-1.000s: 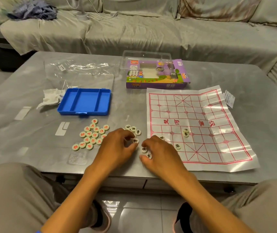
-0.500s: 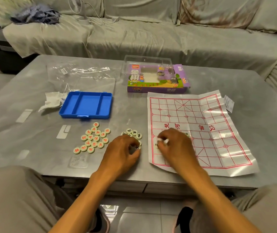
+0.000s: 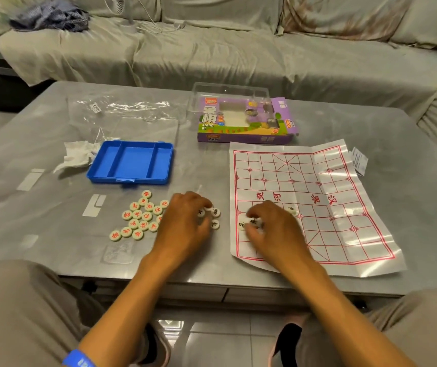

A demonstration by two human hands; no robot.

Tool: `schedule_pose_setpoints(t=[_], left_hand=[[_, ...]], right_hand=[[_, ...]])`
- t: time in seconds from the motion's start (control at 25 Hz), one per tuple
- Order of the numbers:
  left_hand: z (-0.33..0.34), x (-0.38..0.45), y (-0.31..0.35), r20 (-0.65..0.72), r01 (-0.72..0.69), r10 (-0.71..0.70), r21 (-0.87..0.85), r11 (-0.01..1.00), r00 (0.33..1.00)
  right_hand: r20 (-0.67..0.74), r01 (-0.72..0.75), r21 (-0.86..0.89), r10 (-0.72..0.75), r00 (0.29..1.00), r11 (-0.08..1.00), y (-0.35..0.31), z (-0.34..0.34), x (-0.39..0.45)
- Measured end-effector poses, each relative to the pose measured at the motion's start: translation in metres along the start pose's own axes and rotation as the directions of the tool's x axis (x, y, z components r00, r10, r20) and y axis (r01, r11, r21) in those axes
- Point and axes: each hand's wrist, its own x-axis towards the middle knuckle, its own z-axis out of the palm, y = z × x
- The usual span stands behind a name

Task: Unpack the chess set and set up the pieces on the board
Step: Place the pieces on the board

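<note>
A white paper board (image 3: 315, 186) with a red grid lies on the right of the grey table. My right hand (image 3: 273, 229) rests over its near left corner, fingers curled on small white discs with black marks (image 3: 242, 225). Another black-marked disc (image 3: 291, 209) shows just past that hand. My left hand (image 3: 185, 221) hovers over a small group of black-marked discs (image 3: 215, 213) left of the board, fingertips curled around one. A cluster of red-marked discs (image 3: 140, 217) lies further left.
An open blue tray (image 3: 131, 162) sits behind the red discs, with a crumpled tissue (image 3: 77, 156) and clear plastic wrap (image 3: 122, 112) beside it. The purple set box (image 3: 246, 123) stands behind the board. A sofa runs beyond the table.
My right hand moved from the loose discs onto the board's near left corner carrying discs. My left hand stayed over the black-marked group.
</note>
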Motion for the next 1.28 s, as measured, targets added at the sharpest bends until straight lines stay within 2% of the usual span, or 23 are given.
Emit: schedule_pose_setpoints(t=[0.08, 0.2, 0.28, 0.48, 0.68, 0.88, 1.04, 1.12, 1.28], left_hand=[[-0.014, 0.004, -0.024, 0.031, -0.010, 0.008, 0.042, 0.999, 0.999], [-0.017, 0.004, -0.035, 0.149, -0.121, 0.111, 0.055, 0.991, 0.983], [-0.015, 0.004, -0.033, 0.154, -0.162, 0.154, 0.045, 0.986, 0.976], [-0.011, 0.010, -0.032, 0.134, -0.162, 0.163, -0.012, 0.987, 0.978], [-0.009, 0.012, -0.030, 0.136, -0.139, 0.139, -0.009, 0.990, 0.981], [-0.008, 0.012, -0.018, 0.053, -0.050, 0.054, -0.083, 0.995, 0.997], [0.006, 0.021, 0.024, 0.077, -0.060, 0.076, -0.192, 0.979, 0.994], [0.018, 0.027, 0.048, 0.122, -0.069, 0.096, -0.204, 0.976, 0.988], [0.029, 0.038, 0.058, 0.218, -0.078, 0.102, -0.116, 0.990, 0.971]], right_hand=[[0.051, 0.102, 0.001, -0.102, 0.993, 0.995, -0.029, 0.020, 0.000], [0.062, 0.141, -0.017, -0.140, 0.988, 0.990, -0.054, 0.044, 0.012], [0.071, 0.137, -0.018, -0.136, 0.988, 0.990, -0.059, 0.052, 0.022], [0.105, 0.155, 0.012, -0.156, 0.982, 0.988, -0.055, 0.052, 0.033], [0.050, 0.147, 0.026, -0.149, 0.988, 0.989, -0.056, 0.046, 0.028], [-0.091, 0.040, 0.039, -0.036, 0.995, 0.998, -0.021, 0.007, 0.025], [-0.190, -0.171, 0.042, 0.176, 0.966, 0.984, 0.032, -0.024, 0.021], [-0.168, -0.239, 0.015, 0.238, 0.957, 0.971, 0.053, -0.028, 0.017], [-0.101, -0.270, -0.036, 0.265, 0.959, 0.962, 0.060, -0.024, 0.006]])
